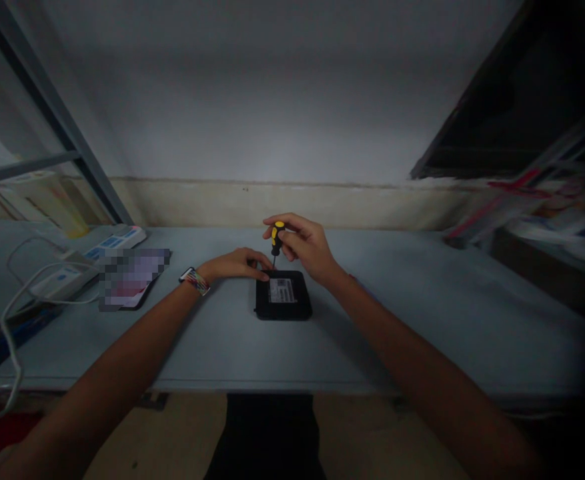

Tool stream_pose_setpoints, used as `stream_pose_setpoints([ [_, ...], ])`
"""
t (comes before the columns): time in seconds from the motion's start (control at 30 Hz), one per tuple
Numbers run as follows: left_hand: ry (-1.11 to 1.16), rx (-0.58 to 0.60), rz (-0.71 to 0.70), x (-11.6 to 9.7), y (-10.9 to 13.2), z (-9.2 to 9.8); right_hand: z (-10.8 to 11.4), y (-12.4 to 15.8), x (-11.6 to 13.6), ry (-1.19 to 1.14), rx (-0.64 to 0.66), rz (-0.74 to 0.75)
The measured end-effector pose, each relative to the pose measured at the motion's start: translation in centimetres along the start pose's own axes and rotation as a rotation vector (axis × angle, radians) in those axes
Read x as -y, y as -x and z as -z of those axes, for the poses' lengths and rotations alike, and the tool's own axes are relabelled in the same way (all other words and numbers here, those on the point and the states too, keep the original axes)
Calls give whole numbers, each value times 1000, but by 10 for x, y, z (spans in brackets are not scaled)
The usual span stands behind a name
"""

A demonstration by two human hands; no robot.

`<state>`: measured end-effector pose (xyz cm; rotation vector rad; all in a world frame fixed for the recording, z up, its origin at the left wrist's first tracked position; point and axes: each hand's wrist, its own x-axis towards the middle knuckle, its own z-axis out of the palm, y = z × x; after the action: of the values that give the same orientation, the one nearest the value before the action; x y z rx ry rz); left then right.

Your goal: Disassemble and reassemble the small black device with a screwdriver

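A flat black box [300, 295] with rounded corners lies on the table, a white printed label [281, 291] on its upper face. My right hand [306, 245] grips a small yellow and black screwdriver [277, 239] by its handle. The screwdriver stands nearly upright, its thin shaft pointing down at the back edge of the box. Around the box's back left corner curls my left hand [237, 264], with thumb and fingertips against it, close to the shaft. Whether the tip sits in a screw is too small to tell. A watch with a colourful band [195, 281] is on my left wrist.
To the left lie a phone [135, 279], partly pixelated, and a white power strip [97, 253] with a looping white cable [10, 333]. Behind them stands a yellowish clear container [55, 203] beside a metal frame post [90, 170]. Blurred items in clear plastic [502, 207] stand at right.
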<state>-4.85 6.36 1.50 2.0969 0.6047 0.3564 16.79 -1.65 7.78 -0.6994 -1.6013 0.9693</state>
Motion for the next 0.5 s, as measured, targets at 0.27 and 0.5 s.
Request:
stream_pose_setpoints([
  [0.27,-2,16,12,-7,2,0,1,-1,3,-21,-8,30],
  [0.5,-17,2,-1,-2,1,1,2,-1,8,-15,-31,41],
])
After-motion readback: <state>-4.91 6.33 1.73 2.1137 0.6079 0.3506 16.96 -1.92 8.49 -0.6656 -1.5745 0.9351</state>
